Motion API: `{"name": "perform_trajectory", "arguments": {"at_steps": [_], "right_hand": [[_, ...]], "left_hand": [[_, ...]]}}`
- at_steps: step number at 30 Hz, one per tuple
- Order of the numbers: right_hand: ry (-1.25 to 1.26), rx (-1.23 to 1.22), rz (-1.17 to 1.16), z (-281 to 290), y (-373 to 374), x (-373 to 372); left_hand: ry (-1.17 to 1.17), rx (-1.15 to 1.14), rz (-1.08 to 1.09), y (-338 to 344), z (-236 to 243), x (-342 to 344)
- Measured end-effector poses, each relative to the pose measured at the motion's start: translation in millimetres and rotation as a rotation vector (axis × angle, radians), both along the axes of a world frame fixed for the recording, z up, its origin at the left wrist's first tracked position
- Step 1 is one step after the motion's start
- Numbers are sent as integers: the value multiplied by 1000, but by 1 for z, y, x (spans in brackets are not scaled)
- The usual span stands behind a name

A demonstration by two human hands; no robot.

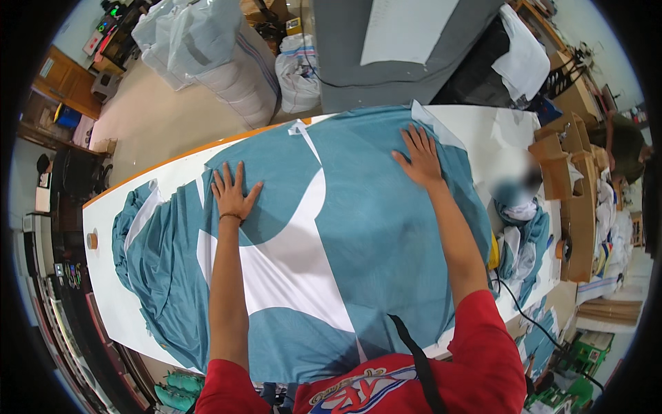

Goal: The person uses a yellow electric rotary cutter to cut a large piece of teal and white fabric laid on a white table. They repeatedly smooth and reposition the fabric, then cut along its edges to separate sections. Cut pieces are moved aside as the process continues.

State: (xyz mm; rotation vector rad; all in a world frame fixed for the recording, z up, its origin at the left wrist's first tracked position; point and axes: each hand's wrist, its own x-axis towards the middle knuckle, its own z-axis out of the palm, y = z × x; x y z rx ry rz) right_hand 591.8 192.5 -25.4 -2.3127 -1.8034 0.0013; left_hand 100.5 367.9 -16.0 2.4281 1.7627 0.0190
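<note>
A large sheet of teal fabric (386, 228) with white curved shapes is spread over a white table (110, 297). My left hand (234, 196) lies flat on its left part, fingers spread. On the upper right part, close to the far edge, my right hand (419, 157) rests palm down with its fingers stretched out. Neither hand grips the cloth. To the left the fabric bunches into loose folds (162, 255). At the far right corner a paler edge (441, 126) is turned over, and the near side of the sheet reaches my body.
More teal and white cloth (520, 241) lies heaped at the table's right, by cardboard boxes (576, 200). A roll of tape (92, 241) sits on the left end. Large white sacks (234, 69) stand beyond the table. A black cable (527, 310) hangs at right. Another person (624, 148) is at far right.
</note>
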Motion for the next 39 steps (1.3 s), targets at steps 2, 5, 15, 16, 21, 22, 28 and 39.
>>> {"name": "perform_trajectory", "arguments": {"at_steps": [2,5,15,16,21,22,28,39], "right_hand": [[31,-7,20,8,16,4],[68,70,30,16,9,-8],[302,345,-165,39,-263,-175],[341,367,-222,48,-292,-185],[365,573,-688,51,-403,-158],[402,572,-727,49,-416,-141],[368,-131,-840,77,-427,-77],[402,120,-678,61,-418,-34]], "left_hand": [[-54,-4,-17,7,-8,-16],[-243,73,-64,-16,-3,-18],[-337,-9,-172,-323,23,-69],[-330,-28,-177,-352,23,-80],[-230,-124,-225,-452,32,-118],[-207,-144,-227,-464,32,-125],[-110,-155,-276,-503,24,-145],[-31,-171,-21,-544,28,-161]]}}
